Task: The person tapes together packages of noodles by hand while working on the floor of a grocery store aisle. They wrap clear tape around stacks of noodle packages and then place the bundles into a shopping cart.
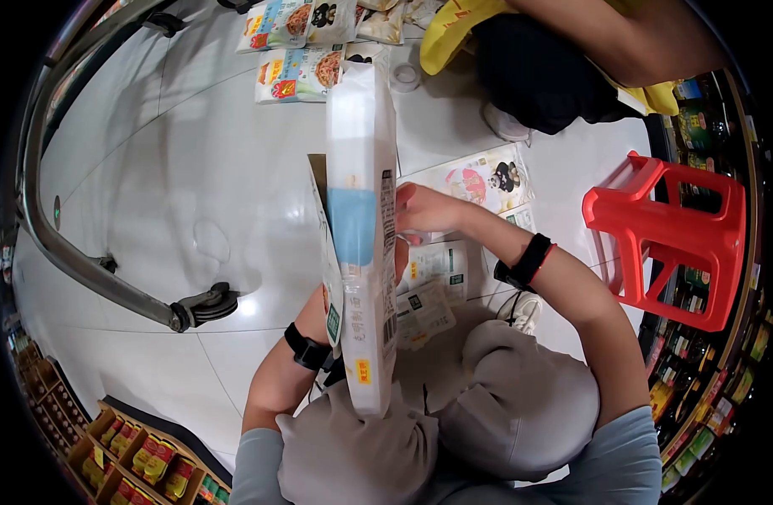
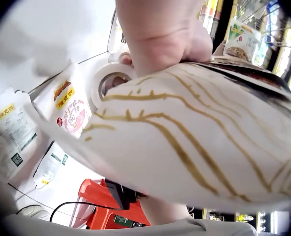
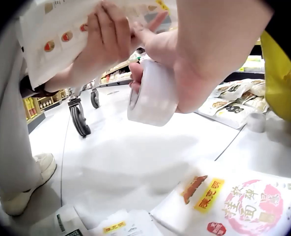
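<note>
A white and blue noodle package (image 1: 351, 227) stands on edge above the person's lap, with a flat packet (image 1: 329, 269) along its left side. The left hand (image 3: 106, 37) lies against the printed face of the package (image 3: 52, 44), fingers extended; from the head view the package hides most of it. Close by, the right hand (image 1: 424, 209) holds a roll of clear tape (image 3: 155, 96), fingers through its ring, with its fingertips near the left hand. In the left wrist view the same roll (image 2: 98, 83) shows beside the left forearm.
More noodle packages (image 1: 298, 74) lie on the floor ahead, others (image 1: 487, 178) at the right. A red stool (image 1: 668, 227) stands by the right shelves. A cart's metal frame (image 1: 75, 244) is at the left. Another person (image 1: 529, 67) crouches at the top right.
</note>
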### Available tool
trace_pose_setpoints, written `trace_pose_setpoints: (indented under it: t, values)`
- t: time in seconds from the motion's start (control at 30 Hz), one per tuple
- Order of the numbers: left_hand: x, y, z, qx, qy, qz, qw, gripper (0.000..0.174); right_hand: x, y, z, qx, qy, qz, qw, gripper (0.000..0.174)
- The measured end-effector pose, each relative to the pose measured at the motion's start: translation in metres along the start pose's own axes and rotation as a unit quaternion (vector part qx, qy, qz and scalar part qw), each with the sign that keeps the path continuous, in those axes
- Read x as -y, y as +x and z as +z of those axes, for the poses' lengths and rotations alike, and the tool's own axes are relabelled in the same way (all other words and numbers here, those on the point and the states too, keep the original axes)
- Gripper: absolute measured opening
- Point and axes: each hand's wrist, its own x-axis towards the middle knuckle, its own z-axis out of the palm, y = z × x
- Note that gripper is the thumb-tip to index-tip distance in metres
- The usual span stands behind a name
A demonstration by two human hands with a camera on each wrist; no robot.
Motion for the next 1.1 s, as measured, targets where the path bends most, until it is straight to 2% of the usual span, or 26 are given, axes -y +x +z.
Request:
trace_pose_setpoints:
  t: [0.07, 0.1, 0.13, 0.2, 0.27, 0.3, 0.33, 0.4, 0.43, 0.5, 0.53, 0.57, 0.6, 0.63, 0.67, 0.73, 0.77, 0.8, 0.87, 0.9, 0.93, 0.97, 1.0, 1.03, 1.07, 1.1]
  values:
    - [0.008, 0.006, -0.010, 0.085, 0.027, 0.036, 0.995, 0.053, -0.016, 0.005, 0.006, -0.007, 0.014, -0.078, 0.997, 0.023]
    - [0.008, 0.004, -0.009, 0.085, 0.028, 0.035, 0.995, 0.053, -0.019, 0.008, 0.004, 0.020, 0.013, -0.030, 0.999, 0.024]
    - [0.007, 0.001, -0.006, 0.066, 0.037, 0.028, 0.997, 0.049, -0.022, 0.009, 0.003, 0.020, 0.013, -0.030, 0.999, 0.024]
    - [0.009, 0.000, -0.004, 0.046, 0.046, 0.022, 0.998, 0.046, -0.021, 0.008, 0.006, 0.079, 0.091, -0.037, 0.992, 0.025]
    - [0.014, 0.003, -0.002, 0.049, -0.019, 0.056, 0.997, 0.041, -0.019, 0.003, 0.010, 0.087, 0.147, -0.023, 0.985, 0.025]
    - [0.011, 0.002, 0.001, 0.049, -0.018, 0.057, 0.997, 0.041, -0.018, 0.002, 0.010, 0.094, 0.202, -0.010, 0.975, 0.027]
    - [0.005, -0.002, 0.006, 0.027, -0.051, 0.038, 0.998, 0.037, -0.021, 0.001, 0.007, 0.096, 0.201, -0.010, 0.975, 0.027]
    - [-0.003, -0.004, 0.013, 0.004, -0.083, 0.019, 0.996, 0.034, -0.027, -0.002, 0.002, 0.175, 0.427, -0.066, 0.885, 0.030]
    - [-0.007, 0.000, 0.015, 0.009, -0.090, 0.043, 0.995, 0.033, -0.030, -0.005, 0.001, 0.176, 0.426, -0.066, 0.885, 0.030]
    - [-0.012, 0.006, 0.015, 0.012, -0.094, 0.071, 0.993, 0.032, -0.021, -0.010, 0.002, 0.059, 0.396, -0.106, 0.910, 0.033]
    - [-0.013, 0.007, 0.015, 0.057, -0.112, 0.055, 0.990, 0.032, -0.016, -0.010, 0.004, 0.062, 0.396, -0.104, 0.910, 0.033]
    - [-0.013, 0.007, 0.016, 0.102, -0.131, 0.039, 0.985, 0.031, -0.003, -0.011, 0.007, 0.017, 0.256, -0.127, 0.958, 0.035]
    - [-0.016, 0.007, 0.020, 0.101, -0.131, 0.040, 0.985, 0.031, 0.013, -0.014, 0.009, -0.029, 0.109, -0.148, 0.982, 0.037]
    - [-0.023, 0.007, 0.027, 0.061, -0.070, 0.027, 0.995, 0.033, 0.032, -0.022, 0.012, -0.029, 0.144, -0.089, 0.985, 0.034]
    - [-0.027, 0.007, 0.031, 0.020, -0.011, 0.016, 1.000, 0.036, 0.032, -0.023, 0.013, -0.028, 0.142, -0.089, 0.985, 0.034]
    - [-0.019, 0.005, 0.025, -0.001, 0.030, 0.008, 1.000, 0.039, 0.031, -0.023, 0.017, -0.108, -0.061, -0.139, 0.983, 0.030]
    - [-0.004, 0.006, 0.011, 0.015, 0.030, -0.010, 0.999, 0.040, 0.033, -0.024, 0.023, -0.120, 0.012, -0.150, 0.981, 0.029]
    - [0.009, 0.006, 0.001, 0.032, 0.030, -0.027, 0.999, 0.042, 0.030, -0.023, 0.023, -0.114, 0.012, -0.150, 0.982, 0.029]
    - [0.038, 0.005, -0.014, 0.008, 0.067, -0.020, 0.998, 0.046, 0.015, -0.022, 0.021, -0.094, 0.026, -0.157, 0.983, 0.034]
    - [0.065, 0.009, -0.023, 0.005, 0.069, 0.003, 0.998, 0.048, 0.004, -0.018, 0.020, -0.080, 0.087, -0.155, 0.981, 0.041]
    - [0.079, 0.010, -0.028, 0.002, 0.070, 0.025, 0.997, 0.050, 0.002, -0.019, 0.019, -0.074, 0.086, -0.154, 0.982, 0.041]
    - [0.076, 0.008, -0.035, 0.067, 0.111, 0.020, 0.991, 0.042, 0.000, -0.021, 0.020, -0.098, 0.109, -0.137, 0.980, 0.042]
    - [0.058, 0.005, -0.019, 0.063, 0.110, 0.022, 0.992, 0.042, -0.002, -0.023, 0.021, -0.122, 0.132, -0.121, 0.976, 0.043]
    - [0.025, 0.000, 0.012, -0.004, 0.141, 0.084, 0.986, 0.041, -0.012, -0.026, 0.030, -0.197, -0.034, -0.171, 0.965, 0.042]
    - [0.007, -0.004, 0.029, -0.070, 0.171, 0.146, 0.972, 0.042, -0.013, -0.030, 0.036, -0.221, -0.063, -0.177, 0.957, 0.041]
    - [0.016, -0.005, 0.022, -0.002, 0.221, 0.186, 0.957, 0.060, -0.012, -0.034, 0.039, -0.235, -0.061, -0.178, 0.954, 0.041]
